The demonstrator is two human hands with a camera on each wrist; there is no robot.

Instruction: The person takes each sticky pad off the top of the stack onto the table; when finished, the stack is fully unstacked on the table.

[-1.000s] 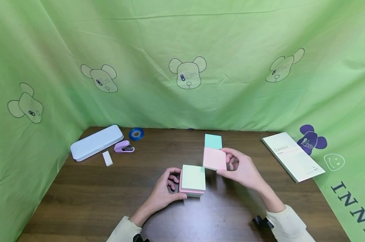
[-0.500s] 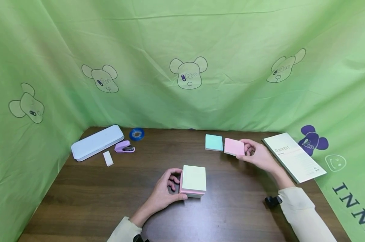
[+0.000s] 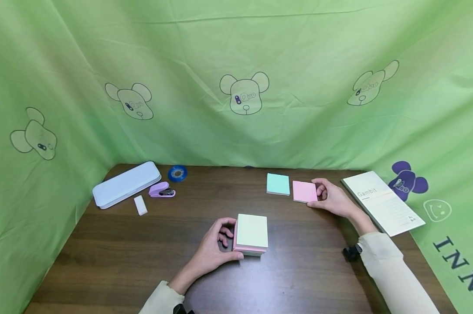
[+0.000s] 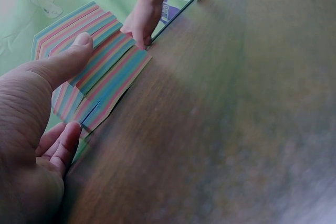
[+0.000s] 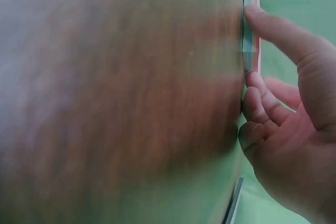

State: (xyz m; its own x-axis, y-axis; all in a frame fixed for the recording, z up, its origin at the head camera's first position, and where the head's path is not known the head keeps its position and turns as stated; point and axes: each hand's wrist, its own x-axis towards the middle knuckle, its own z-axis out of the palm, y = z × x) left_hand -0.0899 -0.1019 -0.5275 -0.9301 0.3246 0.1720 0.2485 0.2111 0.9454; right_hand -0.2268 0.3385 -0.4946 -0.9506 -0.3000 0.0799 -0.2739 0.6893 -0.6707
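head view: l. hand grasping pad stack, thumb at near lh corner, index at far lh corner; stack on desk, approx. centre, pale-green sheet uppermost, pink layer below slightly offset. r. hand grasping pink pad by its rh side, thumb at near corner, index at far corner; pad beyond stack & to its right, just beside teal pad, small gap btwn. notebook marked "gambit" to right of r. hand. far lh area: pale-blue case, lilac stapler, blue tape roll, white eraser. green cloth w/ mouse-head prints behind desk. l. wrist view: thumb lies over stack's multicol. striped edges, fingertips touch lower part; r. hand visible beyond, partly obscured. r. wrist view: thumb & fingers on pad's thin striped edge; desk surface blurred.
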